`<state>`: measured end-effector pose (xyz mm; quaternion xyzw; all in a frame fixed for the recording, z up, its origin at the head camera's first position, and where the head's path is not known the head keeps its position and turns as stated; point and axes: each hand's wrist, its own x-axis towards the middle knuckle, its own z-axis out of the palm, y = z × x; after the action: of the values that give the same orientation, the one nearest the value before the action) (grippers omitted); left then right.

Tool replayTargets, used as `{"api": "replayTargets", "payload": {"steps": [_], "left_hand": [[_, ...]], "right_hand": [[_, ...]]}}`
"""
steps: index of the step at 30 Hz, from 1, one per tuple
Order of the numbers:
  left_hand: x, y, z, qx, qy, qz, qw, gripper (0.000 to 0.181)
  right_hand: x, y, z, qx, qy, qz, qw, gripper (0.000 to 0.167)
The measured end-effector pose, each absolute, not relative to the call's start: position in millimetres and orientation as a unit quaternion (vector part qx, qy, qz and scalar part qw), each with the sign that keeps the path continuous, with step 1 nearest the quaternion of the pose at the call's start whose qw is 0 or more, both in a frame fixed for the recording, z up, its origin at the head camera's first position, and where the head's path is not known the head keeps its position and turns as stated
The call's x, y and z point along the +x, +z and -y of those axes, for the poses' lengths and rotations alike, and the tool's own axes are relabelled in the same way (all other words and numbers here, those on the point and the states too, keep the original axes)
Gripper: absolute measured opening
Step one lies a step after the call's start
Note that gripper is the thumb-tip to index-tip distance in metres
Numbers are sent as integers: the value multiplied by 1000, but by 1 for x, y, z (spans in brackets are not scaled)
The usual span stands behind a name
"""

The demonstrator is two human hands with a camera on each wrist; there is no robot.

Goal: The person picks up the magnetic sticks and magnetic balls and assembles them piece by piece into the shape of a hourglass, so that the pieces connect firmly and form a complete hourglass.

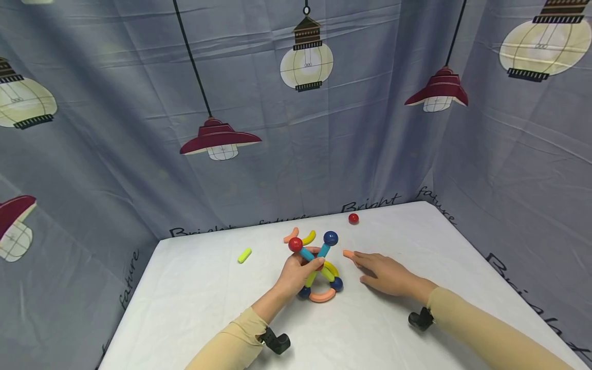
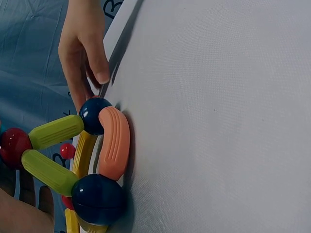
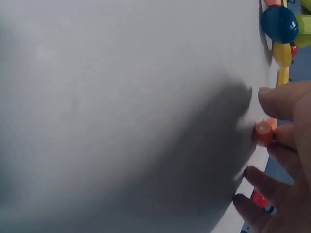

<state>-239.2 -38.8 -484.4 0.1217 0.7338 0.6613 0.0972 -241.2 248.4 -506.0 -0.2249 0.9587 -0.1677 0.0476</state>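
Note:
My left hand (image 1: 292, 272) grips a magnetic ball-and-rod figure (image 1: 327, 275) near its middle, with the thumb across the joint. Two light blue rods rise from there, tipped by a red ball (image 1: 295, 244) and a dark blue ball (image 1: 330, 238). Below, green rods lead to two more dark blue balls, joined by a curved orange rod (image 2: 115, 143) and a curved yellow one. To the right, my right hand (image 1: 388, 274) reaches over a loose orange rod (image 3: 264, 134) on the table. Its fingers are extended and touch the rod; the thumb stands apart from it.
A loose red ball (image 1: 353, 219) lies near the back edge of the white table (image 1: 194, 308). Behind the figure are a curved orange rod (image 1: 291, 236) and a curved yellow rod (image 1: 309, 237). A yellow-green rod (image 1: 244, 255) lies left of them. Grey curtains (image 1: 259, 190) surround the table.

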Motion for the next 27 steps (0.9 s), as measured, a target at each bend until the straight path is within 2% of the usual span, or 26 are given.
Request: {"api": "replayTargets", "payload": {"steps": [6,16,27], "left_hand": [[-239,-484,39,122,658,-737,96,34],[-240,-485,40,128,656,-738,93,34],[-238,-483,38,116,667,-729,99,33]], "right_hand": [[-232,-502,-253,-233,-228,-945,20,50],[-252,-512,-239,-122,-256,-959,-22,32],[-260,-510,-230,-84,-258,-962,-11,26]]}}
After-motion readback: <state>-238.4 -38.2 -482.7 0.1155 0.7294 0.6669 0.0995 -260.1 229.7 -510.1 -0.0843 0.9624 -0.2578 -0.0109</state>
